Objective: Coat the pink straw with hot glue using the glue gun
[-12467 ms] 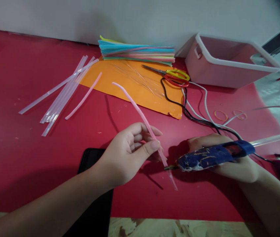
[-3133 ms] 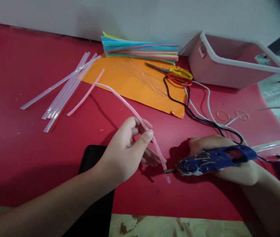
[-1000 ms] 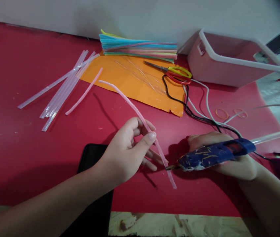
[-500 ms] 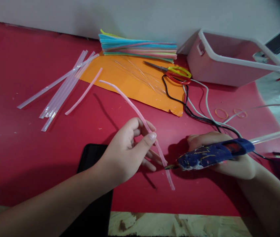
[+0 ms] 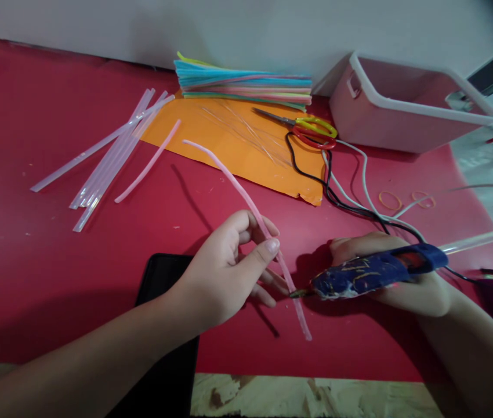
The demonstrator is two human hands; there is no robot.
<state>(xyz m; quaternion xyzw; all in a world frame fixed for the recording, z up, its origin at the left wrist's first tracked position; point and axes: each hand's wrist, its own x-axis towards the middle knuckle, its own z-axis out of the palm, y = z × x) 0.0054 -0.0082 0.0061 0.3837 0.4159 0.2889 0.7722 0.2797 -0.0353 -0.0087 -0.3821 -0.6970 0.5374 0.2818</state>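
Observation:
Between thumb and fingers, my left hand (image 5: 229, 273) pinches a long pink pipe cleaner (image 5: 242, 191), which slants from upper left to lower right above the red tabletop. My right hand (image 5: 420, 296) is wrapped round a dark blue hot glue gun (image 5: 359, 276) with dried glue smears on its body. The gun's metal nozzle meets or crosses the pipe cleaner near its lower end; I cannot tell whether they touch. From the gun's rear a clear glue stick (image 5: 485, 238) sticks out. A shorter pink pipe cleaner (image 5: 148, 162) lies on the table to the left.
White glue sticks (image 5: 111, 154) lie piled at left. A bundle of coloured pipe cleaners (image 5: 242, 84) and scissors (image 5: 294, 123) rest on an orange envelope (image 5: 238, 145). A pink bin (image 5: 385, 116), cords (image 5: 351, 203) and rubber bands (image 5: 390, 200) are at right. A black flat device (image 5: 163, 371) lies beneath my left arm.
My left hand has shifted slightly right and down with the pipe cleaner, so more of its lower end passes beyond the nozzle. The right hand and glue gun have stayed nearly still.

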